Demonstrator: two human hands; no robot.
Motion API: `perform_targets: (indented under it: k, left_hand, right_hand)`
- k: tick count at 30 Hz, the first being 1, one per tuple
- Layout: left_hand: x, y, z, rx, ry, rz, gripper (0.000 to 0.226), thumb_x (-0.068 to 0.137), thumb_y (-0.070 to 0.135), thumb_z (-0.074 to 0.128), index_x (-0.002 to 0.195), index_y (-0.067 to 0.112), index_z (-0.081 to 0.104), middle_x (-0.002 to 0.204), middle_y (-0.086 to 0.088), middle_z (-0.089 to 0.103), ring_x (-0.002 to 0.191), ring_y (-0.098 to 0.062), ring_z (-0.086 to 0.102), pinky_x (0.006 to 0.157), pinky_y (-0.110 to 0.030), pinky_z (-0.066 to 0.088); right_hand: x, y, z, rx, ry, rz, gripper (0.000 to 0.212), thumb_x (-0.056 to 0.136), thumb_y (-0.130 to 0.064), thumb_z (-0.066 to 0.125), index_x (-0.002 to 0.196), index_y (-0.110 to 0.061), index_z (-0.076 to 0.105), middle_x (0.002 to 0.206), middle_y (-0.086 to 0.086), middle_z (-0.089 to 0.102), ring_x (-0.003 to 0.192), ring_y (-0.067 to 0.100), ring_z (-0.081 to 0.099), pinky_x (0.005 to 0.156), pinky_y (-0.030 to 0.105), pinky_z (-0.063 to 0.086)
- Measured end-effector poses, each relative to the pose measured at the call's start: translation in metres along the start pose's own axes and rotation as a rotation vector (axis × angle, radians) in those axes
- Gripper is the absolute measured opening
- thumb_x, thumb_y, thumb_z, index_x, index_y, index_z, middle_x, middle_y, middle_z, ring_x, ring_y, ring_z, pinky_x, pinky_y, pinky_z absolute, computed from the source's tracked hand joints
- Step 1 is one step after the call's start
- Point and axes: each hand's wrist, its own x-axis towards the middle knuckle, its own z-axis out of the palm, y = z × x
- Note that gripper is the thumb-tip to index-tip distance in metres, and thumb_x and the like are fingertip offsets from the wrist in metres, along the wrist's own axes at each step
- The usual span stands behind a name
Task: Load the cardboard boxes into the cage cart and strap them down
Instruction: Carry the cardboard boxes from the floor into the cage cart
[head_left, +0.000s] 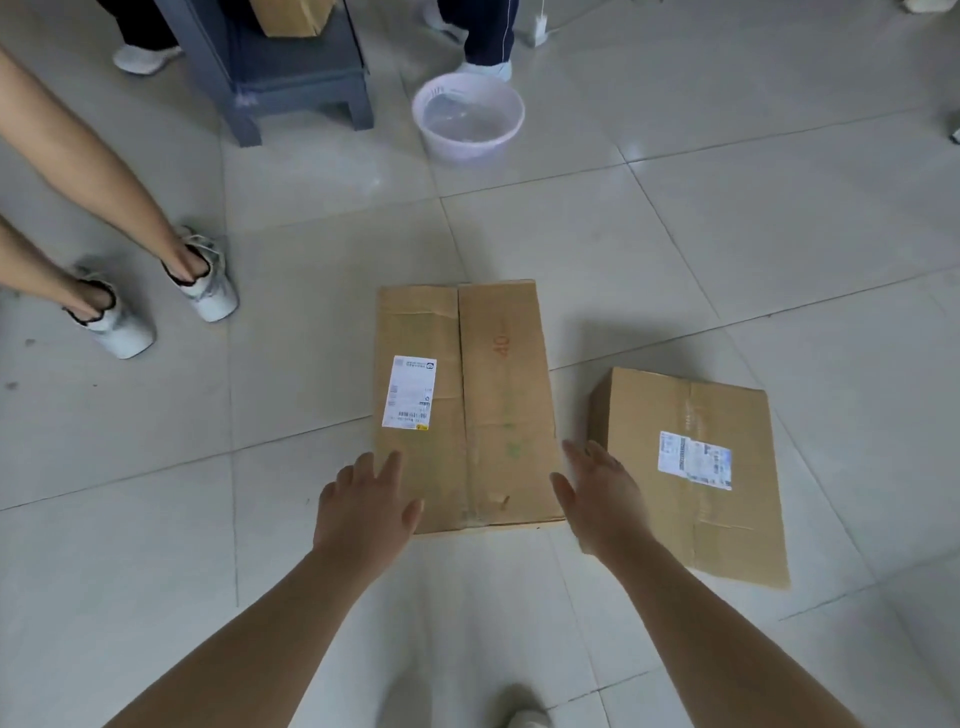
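We flank the larger box (467, 405) with left hand (363, 499) and right hand (602, 493) open, gripping nothing; an uneven squeeze could drop it.

Dim, flat indoor light; pale glare on the floor (639, 150); faint shadows; edges bend outward; the right hand (605, 499) is slightly blurred.

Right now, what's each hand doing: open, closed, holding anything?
Left hand: open, over the near left corner of the larger box, holding nothing.
Right hand: open, beside that box's right edge, holding nothing.
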Motion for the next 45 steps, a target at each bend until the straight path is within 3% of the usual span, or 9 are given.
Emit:
perform_targets:
  k: [6, 10, 14, 19, 23, 34, 45]
  left_hand:
    - [0.061, -0.011, 0.093, 0.007, -0.084, -0.057, 0.077, 0.091, 0.064, 0.033, 0.151, 0.025, 0.006, 0.149, -0.019, 0.021, 0.133, -0.032, 0.032, 0.105, -0.039, 0.033]
    - [0.089, -0.015, 0.137, -0.139, -0.172, -0.148, 0.086, 0.086, 0.069, 0.037, 0.151, 0.029, -0.003, 0.151, -0.024, 0.009, 0.134, -0.036, 0.029, 0.104, -0.044, 0.036]
    - [0.096, -0.012, 0.158, -0.384, -0.175, -0.189, 0.102, 0.076, 0.073, 0.052, 0.149, 0.036, -0.010, 0.137, -0.016, 0.019, 0.113, -0.033, 0.047, 0.095, -0.041, 0.046]
    - [0.090, -0.012, 0.147, -0.398, -0.130, -0.188, 0.109, 0.068, 0.079, 0.053, 0.150, 0.036, -0.005, 0.134, -0.014, 0.024, 0.110, -0.031, 0.049, 0.093, -0.039, 0.045]
    - [0.076, -0.017, 0.112, -0.446, -0.087, -0.218, 0.106, 0.067, 0.082, 0.050, 0.150, 0.037, 0.003, 0.136, -0.014, 0.025, 0.119, -0.033, 0.044, 0.097, -0.041, 0.042]
    - [-0.050, -0.058, -0.074, -0.559, -0.020, -0.323, 0.103, 0.067, 0.080, 0.054, 0.151, 0.035, 0.013, 0.141, -0.013, 0.023, 0.126, -0.032, 0.039, 0.102, -0.042, 0.042]
    - [-0.260, -0.108, -0.266, -0.684, 0.156, -0.598, 0.096, 0.065, 0.077, 0.058, 0.145, 0.038, 0.022, 0.133, -0.008, 0.030, 0.116, -0.028, 0.046, 0.093, -0.040, 0.047]
  right_hand:
    - [0.050, 0.016, 0.090, 0.006, -0.058, 0.027, 0.060, 0.097, -0.052, 0.032, 0.150, -0.031, 0.015, 0.156, 0.015, 0.018, 0.142, 0.031, 0.023, 0.112, 0.040, 0.030]
    - [0.073, 0.021, 0.127, 0.126, -0.062, 0.062, 0.063, 0.094, -0.052, 0.039, 0.149, -0.034, 0.015, 0.153, 0.018, 0.017, 0.135, 0.036, 0.033, 0.106, 0.044, 0.039]
    - [0.082, 0.022, 0.145, 0.290, -0.027, 0.082, 0.067, 0.091, -0.055, 0.044, 0.149, -0.039, 0.012, 0.142, 0.011, 0.022, 0.123, 0.029, 0.042, 0.099, 0.038, 0.046]
    - [0.079, 0.013, 0.137, 0.295, 0.081, 0.095, 0.067, 0.088, -0.057, 0.049, 0.147, -0.039, 0.023, 0.140, 0.012, 0.028, 0.119, 0.030, 0.045, 0.093, 0.040, 0.050]
    - [0.071, -0.004, 0.099, 0.226, 0.179, 0.088, 0.063, 0.086, -0.058, 0.050, 0.143, -0.035, 0.035, 0.137, 0.013, 0.035, 0.115, 0.030, 0.048, 0.087, 0.040, 0.051]
    - [-0.038, -0.091, -0.075, 0.196, 0.174, -0.003, 0.062, 0.085, -0.059, 0.049, 0.142, -0.036, 0.037, 0.136, 0.012, 0.038, 0.116, 0.030, 0.049, 0.090, 0.039, 0.049]
    - [-0.187, -0.214, -0.277, 0.089, 0.121, -0.313, 0.061, 0.088, -0.061, 0.043, 0.142, -0.038, 0.032, 0.138, 0.009, 0.032, 0.118, 0.025, 0.046, 0.089, 0.035, 0.047]
